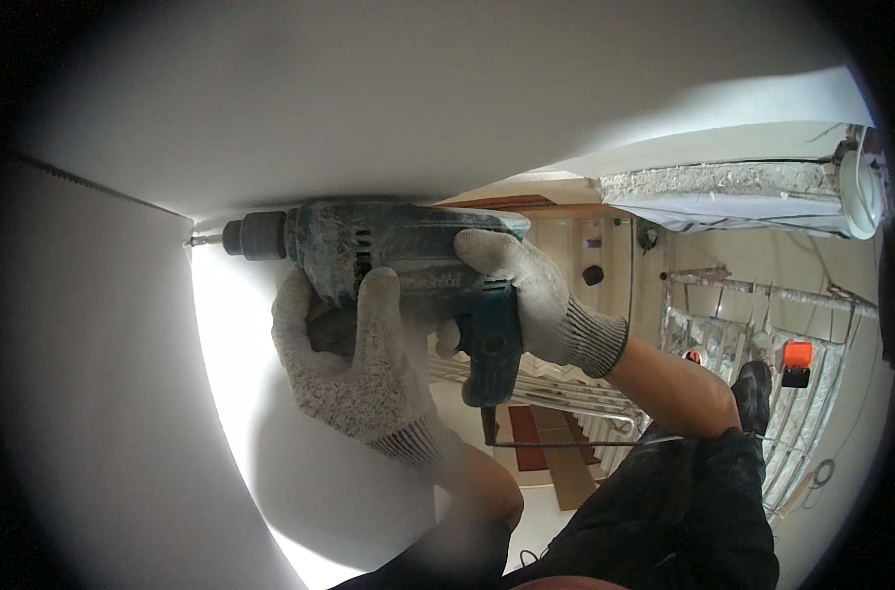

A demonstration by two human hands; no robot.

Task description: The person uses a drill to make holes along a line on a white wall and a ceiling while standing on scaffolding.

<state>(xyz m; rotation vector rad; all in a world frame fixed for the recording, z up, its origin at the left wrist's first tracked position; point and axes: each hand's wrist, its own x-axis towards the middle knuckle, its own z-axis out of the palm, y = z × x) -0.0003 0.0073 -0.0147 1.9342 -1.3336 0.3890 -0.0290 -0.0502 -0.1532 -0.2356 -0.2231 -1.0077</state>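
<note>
A dusty teal corded power drill (408, 251) lies horizontal just under the white overhead surface, its bit (206, 239) at the corner with the white wall (103, 334) on the left; whether the tip is in the surface I cannot tell. My left hand (354, 364), in a speckled knit glove, is closed on the drill's front underside. My right hand (536, 295), gloved too, grips the rear handle, thumb along the housing. A pale haze partly blurs the left glove. The drill's cord (565, 442) hangs from the handle and runs rightward.
Below me at right is a dusty slatted metal platform (791, 423) with an orange and black object (796, 364) on it, beside my boot. Red and brown boards (555, 442) lie farther down. A rough pale ledge (722, 179) runs along the upper right. A loose cable (821, 472) is at right.
</note>
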